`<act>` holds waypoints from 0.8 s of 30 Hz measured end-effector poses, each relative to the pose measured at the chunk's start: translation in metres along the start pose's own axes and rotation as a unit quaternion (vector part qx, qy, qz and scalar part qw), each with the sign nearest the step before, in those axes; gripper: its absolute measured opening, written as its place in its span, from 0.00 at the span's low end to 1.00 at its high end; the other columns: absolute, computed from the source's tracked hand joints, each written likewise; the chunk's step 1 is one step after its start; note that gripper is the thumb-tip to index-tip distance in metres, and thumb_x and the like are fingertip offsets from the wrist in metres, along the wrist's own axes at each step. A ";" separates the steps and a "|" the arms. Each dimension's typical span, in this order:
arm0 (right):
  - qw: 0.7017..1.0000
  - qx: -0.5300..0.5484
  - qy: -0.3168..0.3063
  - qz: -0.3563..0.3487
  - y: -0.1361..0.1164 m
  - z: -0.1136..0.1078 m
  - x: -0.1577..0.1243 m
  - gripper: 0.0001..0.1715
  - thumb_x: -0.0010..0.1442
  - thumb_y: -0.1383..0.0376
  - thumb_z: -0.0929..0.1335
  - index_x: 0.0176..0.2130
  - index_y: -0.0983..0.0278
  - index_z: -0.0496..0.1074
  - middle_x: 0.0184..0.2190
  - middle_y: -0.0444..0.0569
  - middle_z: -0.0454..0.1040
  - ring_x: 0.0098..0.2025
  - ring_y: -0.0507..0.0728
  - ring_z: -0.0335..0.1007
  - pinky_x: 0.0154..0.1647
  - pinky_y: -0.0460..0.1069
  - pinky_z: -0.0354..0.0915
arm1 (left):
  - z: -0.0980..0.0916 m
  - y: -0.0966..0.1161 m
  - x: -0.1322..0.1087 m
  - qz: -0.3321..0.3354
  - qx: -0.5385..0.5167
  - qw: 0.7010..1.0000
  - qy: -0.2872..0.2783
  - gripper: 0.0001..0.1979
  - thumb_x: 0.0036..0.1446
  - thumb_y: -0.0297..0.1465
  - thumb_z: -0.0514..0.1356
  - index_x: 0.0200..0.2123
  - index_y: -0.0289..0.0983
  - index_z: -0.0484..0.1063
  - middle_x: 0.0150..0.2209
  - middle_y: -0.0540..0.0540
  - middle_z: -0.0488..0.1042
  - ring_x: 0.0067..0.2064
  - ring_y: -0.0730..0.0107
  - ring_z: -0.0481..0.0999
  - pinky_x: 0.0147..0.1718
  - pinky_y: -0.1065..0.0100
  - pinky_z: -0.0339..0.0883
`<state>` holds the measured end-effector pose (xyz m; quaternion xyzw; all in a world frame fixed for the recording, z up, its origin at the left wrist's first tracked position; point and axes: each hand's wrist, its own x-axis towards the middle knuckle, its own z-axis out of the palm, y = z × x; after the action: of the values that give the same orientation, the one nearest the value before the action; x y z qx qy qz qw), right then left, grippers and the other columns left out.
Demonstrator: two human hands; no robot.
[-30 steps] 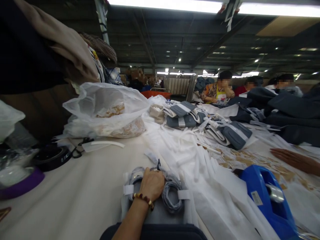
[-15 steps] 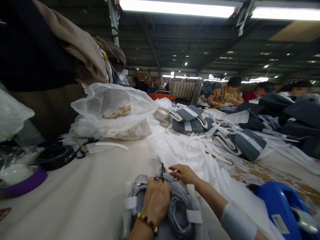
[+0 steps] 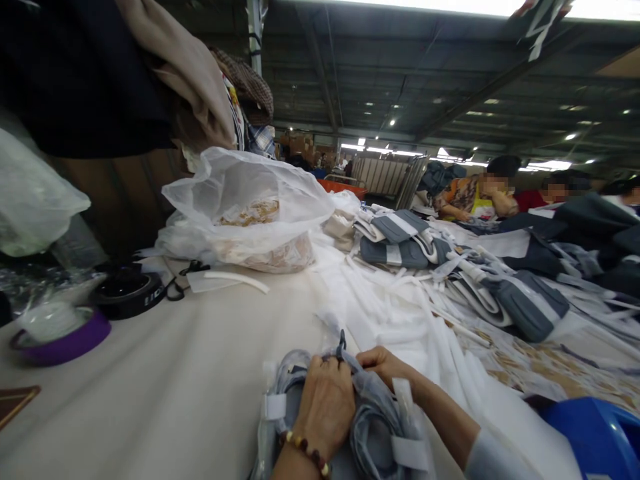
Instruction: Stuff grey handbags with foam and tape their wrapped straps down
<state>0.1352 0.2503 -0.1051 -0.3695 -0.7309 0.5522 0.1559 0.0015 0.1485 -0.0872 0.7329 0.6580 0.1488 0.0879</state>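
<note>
A grey bag (image 3: 345, 460) lies at the bottom centre, its coiled straps (image 3: 375, 433) wrapped in clear plastic and banded with white strips. My left hand (image 3: 327, 393), a beaded bracelet at its wrist, lies over the bag's top with the fingers curled down and gripping it; the fingertips are hidden. A small dark loop (image 3: 342, 341) sticks up just beyond those knuckles. From the right, my right hand (image 3: 384, 365) has its thumb and fingers closed at the plastic-wrapped strap near the top edge.
An open translucent bag (image 3: 250, 213) of brown bits stands behind on the left, with a black tape roll (image 3: 127, 293) and a purple ring (image 3: 63, 340) nearby. White foam tubes (image 3: 440, 353) and folded grey bags (image 3: 400, 240) cover the right. A blue container (image 3: 590, 433) sits front right. Co-workers sit beyond.
My right hand has come in from fingers apart above the bag to a closed grip at the strap. The left hand stays on the bag. The whole view has shifted slightly.
</note>
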 end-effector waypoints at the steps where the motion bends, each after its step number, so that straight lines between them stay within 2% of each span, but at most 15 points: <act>1: 1.000 0.011 0.019 0.002 -0.002 -0.003 -0.008 0.19 0.41 0.53 0.70 0.26 0.68 0.77 0.22 0.46 0.73 0.23 0.54 0.67 0.24 0.49 0.64 | 0.000 -0.001 0.000 -0.005 -0.006 1.000 0.007 0.16 0.59 0.20 0.45 0.37 0.33 0.72 0.37 0.39 0.73 0.40 0.56 0.70 0.42 0.56 0.58; 3: 0.996 0.021 0.091 -0.008 -0.010 -0.013 -0.024 0.21 0.43 0.54 0.69 0.30 0.68 0.77 0.21 0.46 0.73 0.22 0.54 0.66 0.24 0.48 0.62 | -0.001 -0.004 0.000 -0.010 -0.020 0.999 0.023 0.16 0.58 0.19 0.45 0.35 0.34 0.71 0.36 0.41 0.73 0.40 0.58 0.70 0.42 0.59 0.59; 6: 0.973 0.008 0.224 -0.048 -0.033 -0.024 -0.052 0.21 0.50 0.54 0.67 0.37 0.66 0.76 0.26 0.47 0.74 0.27 0.54 0.66 0.28 0.48 0.61 | 0.000 -0.008 -0.002 -0.011 -0.039 0.998 0.043 0.16 0.56 0.16 0.45 0.34 0.35 0.71 0.36 0.43 0.73 0.40 0.60 0.69 0.42 0.61 0.60; 8: 0.959 -0.011 0.271 -0.078 -0.053 -0.021 -0.070 0.18 0.52 0.54 0.66 0.37 0.64 0.76 0.30 0.48 0.75 0.31 0.55 0.67 0.31 0.48 0.62 | 0.000 -0.008 -0.005 -0.009 -0.051 0.997 0.055 0.17 0.54 0.15 0.45 0.33 0.34 0.70 0.36 0.42 0.72 0.40 0.61 0.69 0.41 0.62 0.60; 10: 0.952 -0.094 0.267 -0.113 -0.071 -0.005 -0.082 0.14 0.55 0.58 0.65 0.36 0.63 0.76 0.32 0.48 0.75 0.34 0.55 0.68 0.34 0.48 0.62 | -0.001 -0.008 -0.007 -0.005 -0.063 0.996 0.070 0.17 0.54 0.15 0.45 0.32 0.34 0.70 0.35 0.42 0.72 0.40 0.61 0.69 0.42 0.63 0.60; 11: 0.943 -0.172 0.254 -0.127 -0.078 0.007 -0.085 0.12 0.56 0.61 0.64 0.37 0.62 0.75 0.34 0.48 0.75 0.35 0.55 0.68 0.35 0.48 0.62 | -0.002 -0.008 -0.008 -0.004 -0.069 0.995 0.077 0.16 0.54 0.15 0.45 0.31 0.34 0.70 0.35 0.42 0.72 0.40 0.61 0.69 0.42 0.63 0.60; 13: 0.904 -0.336 0.229 -0.129 -0.084 0.031 -0.083 0.12 0.57 0.68 0.64 0.40 0.63 0.75 0.37 0.49 0.75 0.40 0.56 0.68 0.41 0.49 0.62 | -0.005 -0.007 -0.010 -0.004 -0.082 0.992 0.092 0.15 0.55 0.16 0.45 0.30 0.33 0.69 0.34 0.42 0.72 0.40 0.61 0.69 0.42 0.63 0.61; 15: 0.874 -0.417 0.224 -0.113 -0.084 0.050 -0.075 0.15 0.53 0.73 0.65 0.40 0.63 0.75 0.37 0.50 0.74 0.42 0.59 0.67 0.43 0.52 0.60 | -0.007 -0.007 -0.012 -0.006 -0.097 0.990 0.105 0.14 0.56 0.17 0.45 0.30 0.34 0.68 0.33 0.42 0.72 0.39 0.62 0.70 0.41 0.64 0.61; 17: 0.862 -0.438 0.233 -0.103 -0.079 0.060 -0.064 0.14 0.51 0.75 0.66 0.36 0.63 0.76 0.35 0.51 0.75 0.41 0.60 0.67 0.41 0.53 0.59 | -0.010 -0.007 -0.014 -0.008 -0.112 0.987 0.115 0.13 0.56 0.18 0.46 0.29 0.34 0.68 0.32 0.43 0.72 0.38 0.64 0.70 0.40 0.66 0.62; 20: 0.846 -0.456 0.256 -0.104 -0.069 0.063 -0.054 0.12 0.55 0.75 0.65 0.29 0.64 0.75 0.31 0.51 0.74 0.37 0.59 0.67 0.38 0.51 0.58 | -0.013 -0.008 -0.016 -0.022 -0.133 0.983 0.125 0.10 0.54 0.19 0.49 0.28 0.35 0.67 0.32 0.44 0.72 0.38 0.65 0.71 0.40 0.68 0.62; 24: 0.826 -0.470 0.274 -0.146 -0.057 0.062 -0.058 0.12 0.57 0.74 0.64 0.29 0.63 0.74 0.30 0.48 0.73 0.36 0.56 0.66 0.37 0.50 0.55 | -0.018 -0.010 -0.012 -0.087 -0.160 0.972 0.149 0.12 0.54 0.19 0.48 0.38 0.34 0.66 0.37 0.42 0.73 0.41 0.65 0.73 0.41 0.68 0.62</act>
<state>0.1144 0.1591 -0.0636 -0.4229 -0.8748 -0.0113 0.2362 -0.0152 0.1364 -0.0747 0.6185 0.6929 0.3515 0.1178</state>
